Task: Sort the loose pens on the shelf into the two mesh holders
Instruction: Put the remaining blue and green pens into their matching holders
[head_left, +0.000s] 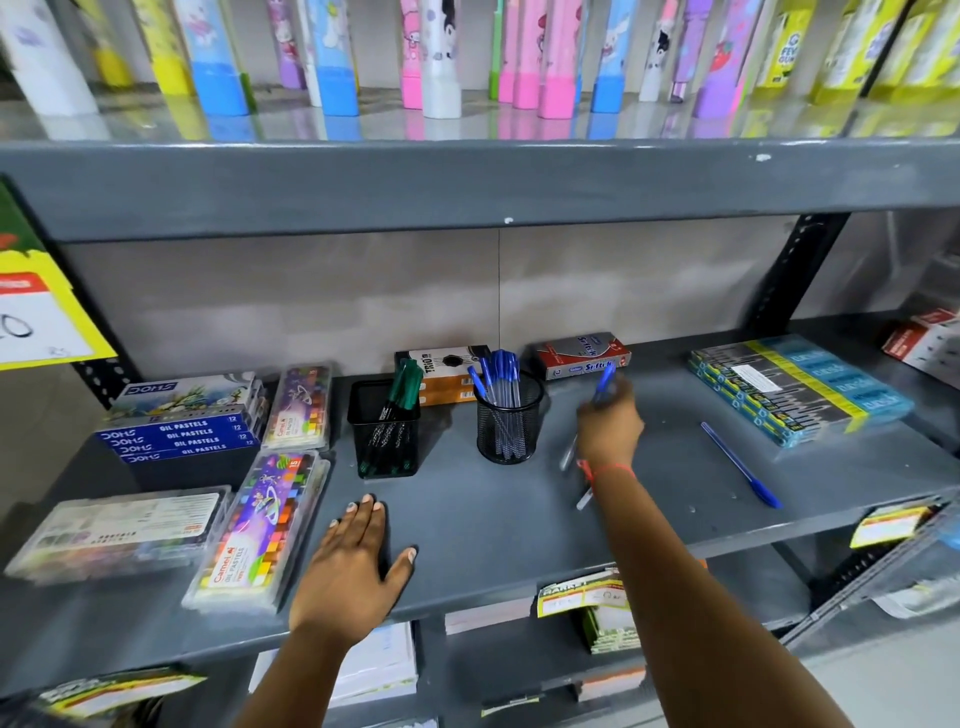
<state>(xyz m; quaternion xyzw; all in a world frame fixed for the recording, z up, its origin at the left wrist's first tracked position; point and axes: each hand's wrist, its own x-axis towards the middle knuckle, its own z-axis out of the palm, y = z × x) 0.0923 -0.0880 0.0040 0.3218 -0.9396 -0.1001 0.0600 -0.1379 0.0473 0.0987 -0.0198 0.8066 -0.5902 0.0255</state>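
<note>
While resting flat on the grey shelf (467, 519) near its front edge, left hand (353, 566) spreading fingers wide, palm down, gripping nothing. Right hand (610, 431) hovering to the right of the round mesh holder (509, 423), blurred, fingers closing around a blue-capped pen (604, 383) with the cap pointing up and away. Possibly holding more clear-barrelled pens (576, 478) trailing below the wrist; blur making it hard to say whether gripped or lying on the shelf. Round holder standing full of blue-capped pens (496, 374), just beside the square mesh holder (384, 426) carrying green-capped pens (405, 387). One loose blue pen (740, 464) lying diagonally on the shelf, well apart to the right, near a stack of teal boxes (800, 389). Pastel boxes (182, 431) sitting at left.
</note>
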